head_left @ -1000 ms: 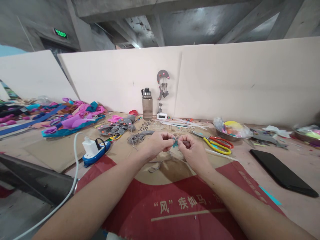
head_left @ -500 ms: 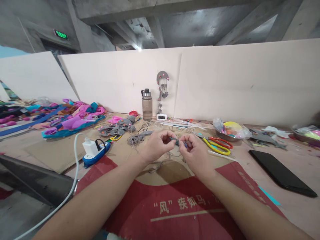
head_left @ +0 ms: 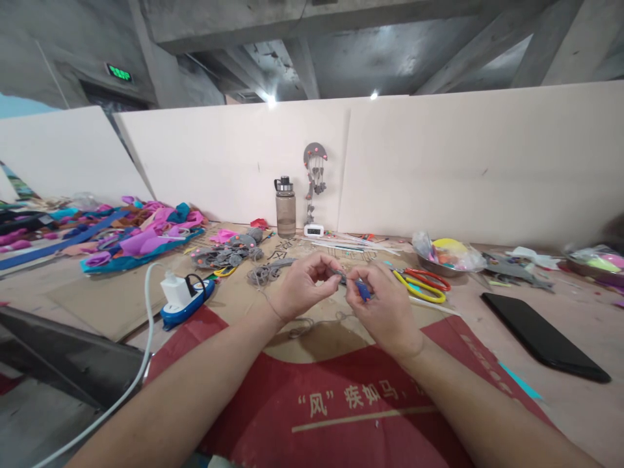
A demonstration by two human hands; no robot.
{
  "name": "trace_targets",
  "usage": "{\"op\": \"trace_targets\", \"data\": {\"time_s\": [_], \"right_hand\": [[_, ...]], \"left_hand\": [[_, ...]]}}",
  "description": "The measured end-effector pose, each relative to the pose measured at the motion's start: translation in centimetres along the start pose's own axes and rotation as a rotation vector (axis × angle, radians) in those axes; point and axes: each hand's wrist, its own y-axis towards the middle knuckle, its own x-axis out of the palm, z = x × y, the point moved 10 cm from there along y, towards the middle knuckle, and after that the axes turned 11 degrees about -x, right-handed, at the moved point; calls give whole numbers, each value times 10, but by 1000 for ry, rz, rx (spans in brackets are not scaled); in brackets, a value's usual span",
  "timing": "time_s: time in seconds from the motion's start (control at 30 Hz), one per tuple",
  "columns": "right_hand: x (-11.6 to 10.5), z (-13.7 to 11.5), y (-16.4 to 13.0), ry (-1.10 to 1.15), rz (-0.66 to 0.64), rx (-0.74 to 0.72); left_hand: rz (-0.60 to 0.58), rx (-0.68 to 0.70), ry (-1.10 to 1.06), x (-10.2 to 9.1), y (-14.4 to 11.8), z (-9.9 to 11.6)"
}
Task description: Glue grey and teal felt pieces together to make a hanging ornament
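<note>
Over the cardboard, my left hand (head_left: 307,286) pinches a small grey piece (head_left: 339,275), perhaps felt or yarn, between thumb and fingertips. Close beside it, my right hand (head_left: 383,305) is closed around a small tool with a blue handle (head_left: 363,290); its tip is hidden by the fingers, so I cannot tell its kind. The fingertips of both hands almost meet at the grey piece. Thin grey yarn (head_left: 301,328) trails on the cardboard below. A tangle of grey yarn (head_left: 266,273) lies left of my left hand.
Red- and yellow-handled scissors (head_left: 422,286) lie to the right, near a black phone (head_left: 541,335) and a bowl (head_left: 446,266) of bagged bits. A blue-and-white power strip (head_left: 188,305), grey felt pieces (head_left: 227,253), a bottle (head_left: 285,211) and a small clock (head_left: 313,231) stand around.
My right hand has turned and shifted a little, so more of the blue handle shows. The fingertips remain close together, and the view has tilted slightly.
</note>
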Motion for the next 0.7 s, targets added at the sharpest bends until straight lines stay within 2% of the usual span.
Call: {"op": "trace_targets", "data": {"time_s": [0.23,0.43,0.53,0.7], "right_hand": [[5,14,-3,32,-19,145],[10,22,-6,69,-46,240],[14,27,-8,105,-69,299],[24,45,-18,246,-82,494]], "left_hand": [[-64,-131,-75,3,5,-13],[-151,-142,-198,8,6,-15],[-114,-203,-204,5,7,-20],[29,-342,-148,-9,11,-38]]}}
